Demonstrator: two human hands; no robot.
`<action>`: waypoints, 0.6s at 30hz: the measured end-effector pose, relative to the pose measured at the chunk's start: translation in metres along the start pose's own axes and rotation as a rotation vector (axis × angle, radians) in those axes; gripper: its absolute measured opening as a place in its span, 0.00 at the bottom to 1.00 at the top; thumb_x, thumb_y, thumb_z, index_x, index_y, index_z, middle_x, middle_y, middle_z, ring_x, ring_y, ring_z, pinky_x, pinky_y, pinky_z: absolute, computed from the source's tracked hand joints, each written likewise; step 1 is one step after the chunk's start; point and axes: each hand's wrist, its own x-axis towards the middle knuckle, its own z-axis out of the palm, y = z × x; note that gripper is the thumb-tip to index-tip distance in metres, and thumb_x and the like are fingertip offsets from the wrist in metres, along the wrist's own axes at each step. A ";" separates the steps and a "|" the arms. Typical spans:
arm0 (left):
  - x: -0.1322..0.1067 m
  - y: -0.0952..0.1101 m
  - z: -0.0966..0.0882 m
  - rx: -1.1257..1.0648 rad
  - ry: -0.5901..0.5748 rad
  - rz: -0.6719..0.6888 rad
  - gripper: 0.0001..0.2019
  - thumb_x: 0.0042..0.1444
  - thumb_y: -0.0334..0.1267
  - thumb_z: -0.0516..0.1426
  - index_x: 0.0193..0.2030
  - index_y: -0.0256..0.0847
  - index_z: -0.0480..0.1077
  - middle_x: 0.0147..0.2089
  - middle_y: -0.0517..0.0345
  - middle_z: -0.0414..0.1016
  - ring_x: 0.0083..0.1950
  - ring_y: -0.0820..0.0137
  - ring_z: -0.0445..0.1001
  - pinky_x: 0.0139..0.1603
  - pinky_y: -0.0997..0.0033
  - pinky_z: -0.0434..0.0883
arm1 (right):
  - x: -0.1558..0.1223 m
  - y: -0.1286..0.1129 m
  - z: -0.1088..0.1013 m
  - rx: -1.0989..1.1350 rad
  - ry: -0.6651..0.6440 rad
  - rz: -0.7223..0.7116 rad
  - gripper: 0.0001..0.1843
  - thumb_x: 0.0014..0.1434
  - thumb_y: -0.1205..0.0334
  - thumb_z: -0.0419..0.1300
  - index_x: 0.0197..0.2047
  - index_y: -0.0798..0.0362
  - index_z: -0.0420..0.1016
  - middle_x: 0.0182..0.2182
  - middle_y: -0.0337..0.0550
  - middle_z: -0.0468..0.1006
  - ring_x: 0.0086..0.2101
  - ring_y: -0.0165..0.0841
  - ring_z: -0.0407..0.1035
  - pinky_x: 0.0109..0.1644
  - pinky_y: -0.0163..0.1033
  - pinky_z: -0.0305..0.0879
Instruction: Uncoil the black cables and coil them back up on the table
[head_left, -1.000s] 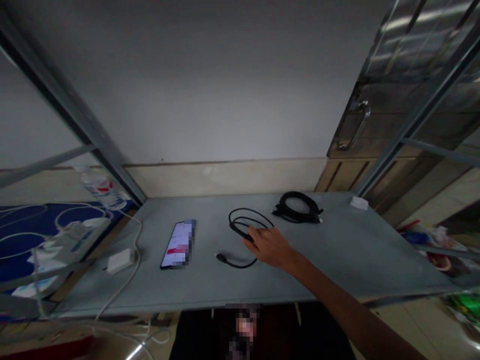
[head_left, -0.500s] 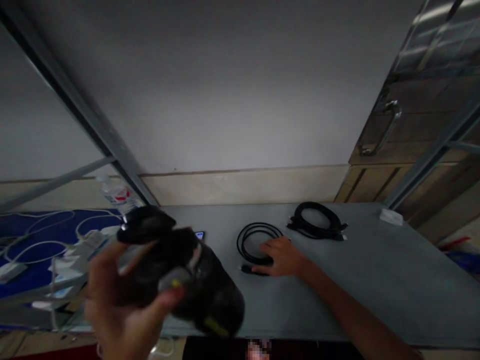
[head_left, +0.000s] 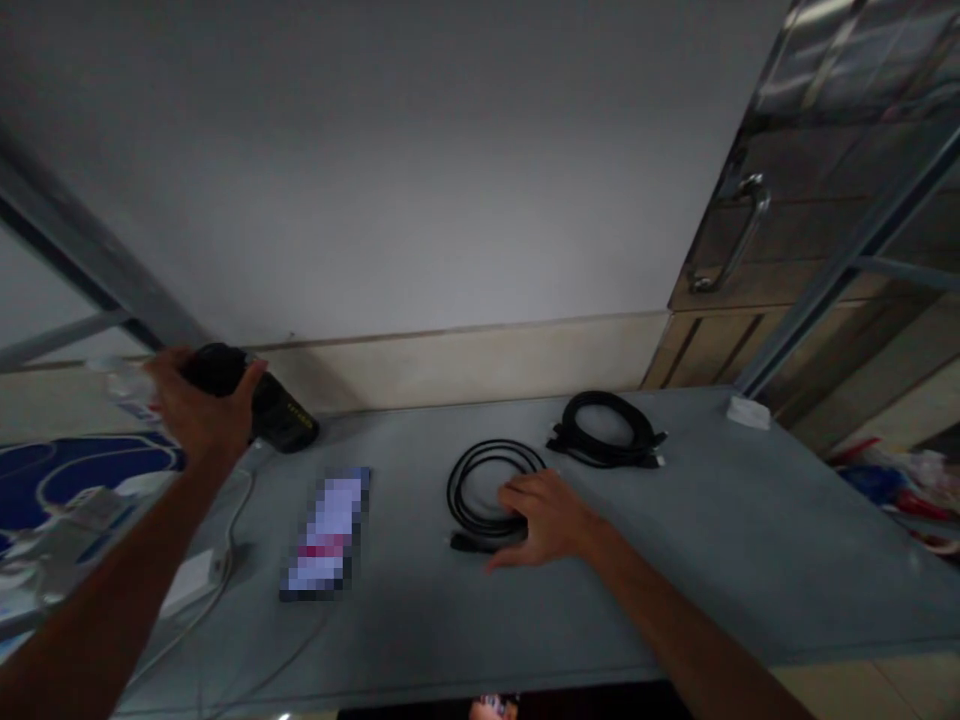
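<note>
My left hand (head_left: 206, 405) grips a black bottle (head_left: 283, 415) with small yellow lettering by its top end. The bottle is tilted, its base pointing right and down, close to the table's back edge by the wall. My right hand (head_left: 544, 520) rests over the right side of a coil of thin black cable (head_left: 461, 500) that lies flat on the table. Its fingers are slightly bent, and the thumb is spread away from them. A plug end (head_left: 469, 543) of the cable shows to the left of the thumb. The palm side of this hand is hidden.
A second, thicker black cable coil (head_left: 574, 445) lies farther back. A phone (head_left: 330, 530) with its screen lit lies left of centre. White cords and an adapter (head_left: 191, 580) crowd the left side. A small white object (head_left: 748, 412) sits at the back right, near a metal post (head_left: 810, 310).
My left hand has carried the bottle away from me, back and left, uncovering the phone. My right hand stays at the thin coil, its thumb farther from the fingers. The view has shifted slightly.
</note>
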 end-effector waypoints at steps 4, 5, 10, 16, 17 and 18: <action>0.000 -0.016 0.005 0.167 -0.027 0.071 0.44 0.62 0.57 0.71 0.82 0.53 0.64 0.82 0.47 0.65 0.81 0.42 0.65 0.79 0.31 0.63 | -0.001 -0.001 0.006 -0.039 0.064 -0.085 0.44 0.57 0.13 0.66 0.44 0.50 0.82 0.37 0.43 0.85 0.40 0.40 0.80 0.44 0.43 0.66; -0.001 -0.017 0.006 0.196 -0.047 0.070 0.40 0.65 0.58 0.69 0.81 0.56 0.67 0.83 0.48 0.63 0.81 0.41 0.65 0.79 0.29 0.64 | 0.000 -0.001 0.008 -0.061 0.073 -0.097 0.41 0.62 0.16 0.65 0.44 0.50 0.82 0.36 0.43 0.85 0.39 0.39 0.80 0.42 0.43 0.65; -0.010 -0.013 0.013 0.206 -0.127 0.157 0.28 0.70 0.50 0.64 0.75 0.55 0.76 0.85 0.48 0.59 0.82 0.41 0.64 0.79 0.30 0.62 | 0.008 -0.002 0.010 -0.128 0.151 -0.087 0.24 0.80 0.38 0.60 0.49 0.51 0.85 0.34 0.43 0.86 0.38 0.36 0.81 0.42 0.40 0.68; -0.013 -0.015 0.011 0.151 -0.118 0.198 0.30 0.68 0.52 0.65 0.74 0.52 0.77 0.85 0.47 0.59 0.82 0.45 0.65 0.80 0.37 0.64 | 0.011 0.003 0.012 -0.116 0.232 0.069 0.21 0.80 0.41 0.62 0.45 0.48 0.84 0.31 0.42 0.85 0.32 0.35 0.79 0.40 0.39 0.69; -0.012 -0.015 0.011 0.145 -0.126 0.227 0.31 0.67 0.53 0.65 0.75 0.51 0.77 0.85 0.46 0.59 0.83 0.46 0.63 0.80 0.39 0.64 | 0.011 0.004 0.012 -0.098 0.247 0.098 0.22 0.80 0.40 0.61 0.43 0.48 0.83 0.31 0.42 0.85 0.31 0.36 0.79 0.39 0.39 0.68; -0.012 -0.015 0.011 0.139 -0.126 0.254 0.32 0.67 0.55 0.65 0.76 0.49 0.76 0.86 0.45 0.58 0.84 0.46 0.61 0.81 0.41 0.62 | 0.012 0.005 0.011 -0.070 0.261 0.125 0.23 0.80 0.40 0.60 0.42 0.48 0.82 0.30 0.42 0.84 0.30 0.36 0.78 0.38 0.39 0.67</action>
